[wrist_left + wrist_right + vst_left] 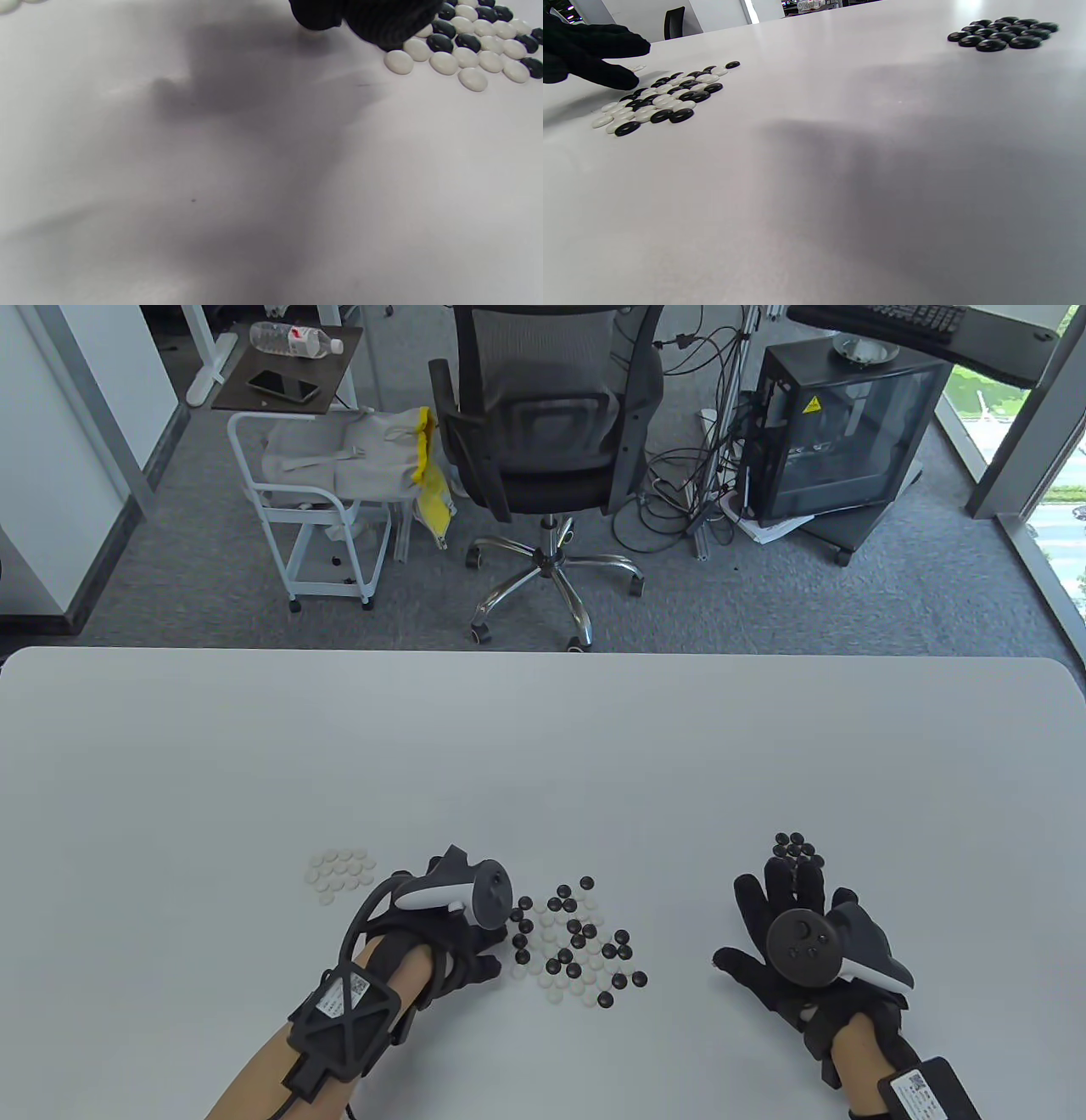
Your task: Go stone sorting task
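A mixed heap of black and white Go stones (577, 937) lies near the table's front middle. It also shows in the left wrist view (466, 46) and the right wrist view (657, 99). A group of white stones (341, 874) lies to its left, and a group of black stones (796, 848) to its right, also in the right wrist view (1003, 31). My left hand (488, 946) is at the heap's left edge; one fingertip (316, 15) rests on a white stone (312, 34) on the table. My right hand (785, 899) lies flat and empty, fingers spread, just below the black group.
The white table (543, 746) stretches bare beyond the stones to its far edge. Behind it stand an office chair (543, 432), a white cart (322, 509) and a computer case (840, 424) on the floor.
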